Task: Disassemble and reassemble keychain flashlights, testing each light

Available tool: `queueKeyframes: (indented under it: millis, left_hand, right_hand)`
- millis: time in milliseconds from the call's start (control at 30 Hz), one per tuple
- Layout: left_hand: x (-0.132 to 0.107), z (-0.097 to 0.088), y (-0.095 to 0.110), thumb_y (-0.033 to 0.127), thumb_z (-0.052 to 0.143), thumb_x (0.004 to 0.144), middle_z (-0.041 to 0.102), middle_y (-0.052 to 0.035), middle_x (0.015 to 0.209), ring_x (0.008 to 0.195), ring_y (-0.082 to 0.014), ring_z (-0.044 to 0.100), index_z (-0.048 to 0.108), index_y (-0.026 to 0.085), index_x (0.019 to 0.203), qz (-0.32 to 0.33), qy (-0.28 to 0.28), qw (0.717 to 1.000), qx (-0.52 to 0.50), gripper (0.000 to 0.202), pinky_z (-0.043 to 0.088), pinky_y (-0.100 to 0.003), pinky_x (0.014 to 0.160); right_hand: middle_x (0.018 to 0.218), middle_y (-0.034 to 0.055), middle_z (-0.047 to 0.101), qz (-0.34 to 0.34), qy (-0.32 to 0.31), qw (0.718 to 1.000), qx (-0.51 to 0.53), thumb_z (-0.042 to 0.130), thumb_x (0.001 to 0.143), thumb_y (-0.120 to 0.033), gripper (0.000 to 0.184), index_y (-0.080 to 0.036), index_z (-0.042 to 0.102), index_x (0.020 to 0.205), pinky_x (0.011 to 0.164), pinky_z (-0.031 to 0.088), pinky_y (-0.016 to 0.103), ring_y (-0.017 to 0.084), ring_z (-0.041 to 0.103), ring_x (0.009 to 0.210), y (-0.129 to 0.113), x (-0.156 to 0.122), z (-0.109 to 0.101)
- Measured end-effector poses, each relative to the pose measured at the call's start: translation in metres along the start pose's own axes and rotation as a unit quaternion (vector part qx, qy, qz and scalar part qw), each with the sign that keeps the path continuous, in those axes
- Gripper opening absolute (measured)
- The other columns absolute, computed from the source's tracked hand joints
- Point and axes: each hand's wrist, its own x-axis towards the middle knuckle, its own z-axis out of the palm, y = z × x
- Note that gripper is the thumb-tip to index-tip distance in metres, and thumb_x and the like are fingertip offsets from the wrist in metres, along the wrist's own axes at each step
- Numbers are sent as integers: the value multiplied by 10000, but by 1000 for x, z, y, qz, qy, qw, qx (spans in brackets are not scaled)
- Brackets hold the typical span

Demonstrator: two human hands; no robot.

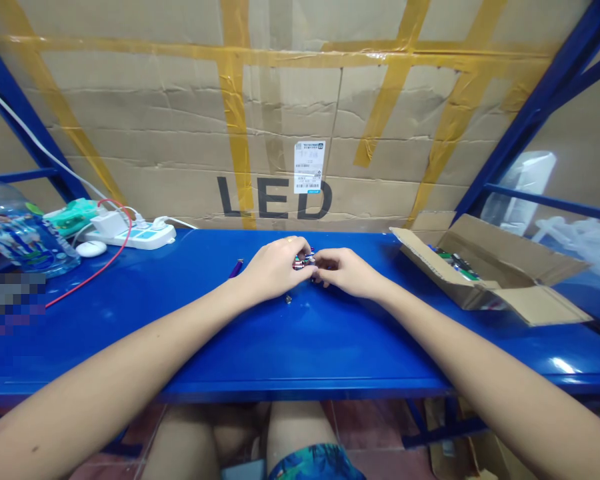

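Note:
My left hand (276,267) and my right hand (346,271) meet at the middle of the blue shelf top (290,340). Both are curled round a small part with red and dark bits (303,261), held between the fingertips. The fingers cover most of it, so I cannot make out what it is. A tiny metal piece (289,300) lies on the blue surface just below my left hand. A purple pen-like stick (236,268) lies to the left of my left wrist.
An open cardboard box (485,280) with small green parts stands at the right. At the left are a white power strip (135,233), a white mouse (91,249), a red wire (87,278) and a plastic water bottle (20,233). A taped cardboard sheet marked LED (275,120) forms the back.

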Motion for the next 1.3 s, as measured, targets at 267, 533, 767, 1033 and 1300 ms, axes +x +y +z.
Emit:
queueKeyframes:
  millis: [267, 533, 767, 1033, 1300]
  left_hand:
    - [5, -4, 1, 177, 630, 800, 693, -12, 822, 781, -159, 641, 611, 182, 816, -96, 86, 977, -172, 25, 489, -291, 726]
    - [8, -2, -15, 149, 485, 897, 679, -30, 842, 836, -154, 658, 526, 190, 948, -97, 190, 932, -294, 77, 506, -311, 784]
    - [11, 9, -14, 158, 453, 925, 614, -21, 852, 810, -148, 621, 506, 205, 1024, -107, 176, 918, -339, 122, 505, -265, 653]
    - [8, 15, -11, 150, 561, 880, 640, -38, 916, 849, -156, 619, 552, 173, 948, -105, 158, 926, -327, 72, 517, -317, 782]
    - [4, 13, -7, 249, 588, 893, 711, -54, 954, 888, -181, 625, 663, 152, 940, -60, 98, 961, -251, 131, 473, -336, 841]
  right_hand:
    - [786, 36, 685, 2, 72, 997, -28, 602, 850, -311, 171, -163, 684, 824, 602, 440, 279, 152, 586, 650, -6, 6, 12]
    - [766, 42, 671, -21, -16, 989, -148, 695, 839, -356, 213, -166, 622, 776, 611, 381, 277, 163, 577, 683, -38, -3, 43]
    - [785, 58, 674, -60, -84, 979, -175, 669, 850, -185, 114, -163, 615, 751, 649, 394, 277, 174, 590, 728, -30, 1, 49]
    - [705, 16, 632, -90, 81, 992, -46, 583, 855, -190, 64, -177, 590, 793, 625, 415, 292, 154, 563, 647, -24, -2, 4]
    - [626, -15, 590, -94, 182, 975, 83, 587, 853, -232, 59, -191, 559, 821, 499, 420, 289, 115, 514, 463, -13, 2, -2]
